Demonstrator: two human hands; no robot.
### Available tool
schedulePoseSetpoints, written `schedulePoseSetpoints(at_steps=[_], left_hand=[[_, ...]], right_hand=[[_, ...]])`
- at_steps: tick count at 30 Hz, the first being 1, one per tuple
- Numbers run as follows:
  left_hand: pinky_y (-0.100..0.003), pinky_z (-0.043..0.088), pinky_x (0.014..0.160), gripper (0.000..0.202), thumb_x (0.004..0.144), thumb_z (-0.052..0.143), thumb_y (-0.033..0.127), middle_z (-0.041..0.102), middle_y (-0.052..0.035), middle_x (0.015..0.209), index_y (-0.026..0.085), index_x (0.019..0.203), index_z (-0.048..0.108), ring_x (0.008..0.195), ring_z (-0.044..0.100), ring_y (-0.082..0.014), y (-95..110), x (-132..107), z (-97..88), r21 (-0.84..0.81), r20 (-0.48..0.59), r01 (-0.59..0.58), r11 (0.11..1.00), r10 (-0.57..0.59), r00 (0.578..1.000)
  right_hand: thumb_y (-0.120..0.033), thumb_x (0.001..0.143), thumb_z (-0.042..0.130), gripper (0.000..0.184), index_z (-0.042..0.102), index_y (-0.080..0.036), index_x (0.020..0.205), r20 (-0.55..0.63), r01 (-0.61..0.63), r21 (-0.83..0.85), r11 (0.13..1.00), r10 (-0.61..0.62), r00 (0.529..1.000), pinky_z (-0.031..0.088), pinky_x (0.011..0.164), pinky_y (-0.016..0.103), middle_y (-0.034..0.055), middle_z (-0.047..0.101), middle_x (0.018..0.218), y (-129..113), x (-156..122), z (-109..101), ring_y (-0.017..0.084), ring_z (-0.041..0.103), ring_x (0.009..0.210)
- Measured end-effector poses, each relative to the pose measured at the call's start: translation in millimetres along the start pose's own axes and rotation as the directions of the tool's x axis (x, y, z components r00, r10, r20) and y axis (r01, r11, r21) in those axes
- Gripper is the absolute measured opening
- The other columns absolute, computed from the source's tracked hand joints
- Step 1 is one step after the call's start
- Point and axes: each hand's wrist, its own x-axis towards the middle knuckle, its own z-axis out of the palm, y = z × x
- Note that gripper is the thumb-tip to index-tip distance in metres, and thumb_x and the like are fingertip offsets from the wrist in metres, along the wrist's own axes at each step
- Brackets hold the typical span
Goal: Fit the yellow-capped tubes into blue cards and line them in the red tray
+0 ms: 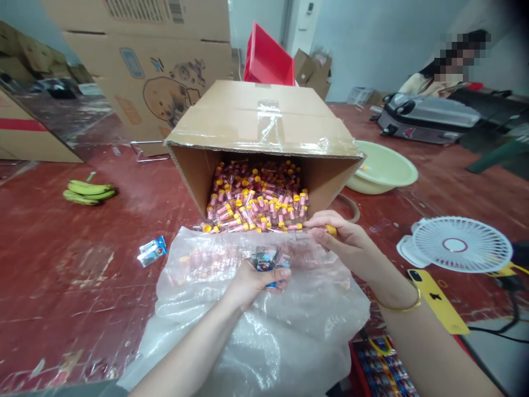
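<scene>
Our left hand (pixel 254 281) clamps packets (pixel 265 259); to its right, our right hand (pixel 346 234) pinches a tube (pixel 331 230), likely light and slick, best held mid-length.

The tubes (pixel 256 207) are pink with bright yellow caps, the held packets (pixel 266 260) blue and silvery grey with pale lettering. The carton (pixel 231 118) is plain tan; the plastic sheet (pixel 306 331), milky white. A tall box (pixel 119 118) bears a brown cartoon animal and blue-outlined shapes. The crate (pixel 266 58) is red, the basin (pixel 400 176) pale green, the bananas (pixel 91 190) yellow-green, the fan (pixel 491 242) white, the phone (pixel 440 303) yellow, the suitcase (pixel 433 113) grey and the bracelet (pixel 399 309) gold, above scuffed brownish red flooring (pixel 82 292).
</scene>
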Motion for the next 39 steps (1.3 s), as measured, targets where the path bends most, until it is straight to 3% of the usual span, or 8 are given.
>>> schedulePoseSetpoints(at_steps=[5,11,17,20,23,25,29,39], left_hand=[[-0.025,0.052,0.053,0.042,0.056,0.087,0.028,0.065,0.0005,0.063,0.014,0.092,0.070,0.052,0.060,-0.0124,0,-2,1.2,-0.029,0.019,-0.045,0.999,0.046,0.999],[-0.026,0.052,0.053,0.037,0.056,0.087,0.030,0.066,-0.0010,0.063,0.014,0.085,0.069,0.052,0.061,-0.0134,0,-1,3.9,-0.019,0.024,-0.042,0.999,0.043,0.999],[-0.030,0.056,0.063,0.037,0.063,0.083,0.038,0.073,-0.0100,0.079,0.013,0.087,0.072,0.071,0.068,-0.0206,5,-9,15.8,-0.104,0.041,-0.027,0.994,0.032,0.999],[-0.032,0.056,0.063,0.038,0.067,0.080,0.040,0.072,-0.0097,0.077,0.012,0.091,0.072,0.068,0.067,-0.0202,10,-12,23.1,-0.194,0.064,0.007,0.981,0.006,0.998],[-0.029,0.054,0.062,0.036,0.067,0.080,0.039,0.070,-0.0078,0.075,0.011,0.088,0.071,0.063,0.063,-0.0168,13,-10,30.0,-0.248,0.042,0.014,0.969,-0.003,0.999],[-0.028,0.053,0.060,0.037,0.066,0.082,0.038,0.069,-0.0062,0.074,0.011,0.088,0.071,0.061,0.061,-0.0150,13,-9,33.5,-0.246,0.044,0.018,0.969,-0.007,0.999],[-0.023,0.049,0.061,0.040,0.064,0.084,0.037,0.069,-0.0047,0.076,0.012,0.092,0.071,0.061,0.060,-0.0123,9,-8,35.0,-0.233,0.045,-0.039,0.972,0.051,0.998],[-0.021,0.045,0.062,0.036,0.061,0.085,0.033,0.068,-0.0028,0.075,0.013,0.087,0.070,0.062,0.057,-0.0108,5,-12,30.8,-0.229,0.017,-0.079,0.970,0.085,0.996]], right_hand=[[-0.032,0.083,0.068,0.031,0.047,-0.025,0.103,-0.041,0.048,0.108,0.993,-0.044,0.998,0.048,0.063,0.027,0.0010,0.062,0.088,-9,2,11,0.015,0.060,0.078],[-0.029,0.078,0.073,0.023,0.053,-0.021,0.087,0.050,0.041,-0.064,0.997,-0.038,0.998,0.040,0.054,0.025,-0.0007,0.059,0.079,-16,7,16,0.010,0.051,0.061],[-0.044,0.079,0.069,0.030,0.050,-0.022,0.081,0.119,-0.211,0.323,0.923,0.181,0.976,0.044,0.058,0.026,-0.0021,0.055,0.071,8,3,31,0.012,0.053,0.063],[-0.047,0.078,0.069,0.032,0.049,-0.024,0.088,0.136,-0.195,0.401,0.895,0.152,0.979,0.047,0.060,0.026,0.0004,0.055,0.084,17,-17,44,0.014,0.053,0.071],[-0.033,0.060,0.085,0.066,0.041,-0.029,0.110,0.123,-0.130,0.293,0.947,0.098,0.988,0.050,0.065,0.027,0.0025,0.049,0.102,20,-39,59,0.017,0.054,0.085],[-0.023,0.057,0.085,0.080,0.035,-0.029,0.118,0.009,-0.081,0.153,0.985,0.081,0.997,0.051,0.076,0.031,0.0042,0.046,0.110,21,-47,68,0.019,0.054,0.096],[-0.011,0.061,0.072,0.064,0.036,-0.025,0.112,-0.185,0.019,0.047,0.999,-0.010,0.983,0.050,0.084,0.034,0.0047,0.045,0.109,22,-49,77,0.021,0.054,0.101],[-0.004,0.058,0.066,0.065,0.035,-0.025,0.111,-0.161,0.078,0.087,0.993,-0.063,0.985,0.045,0.089,0.034,0.0039,0.045,0.108,25,-53,80,0.020,0.052,0.104]])
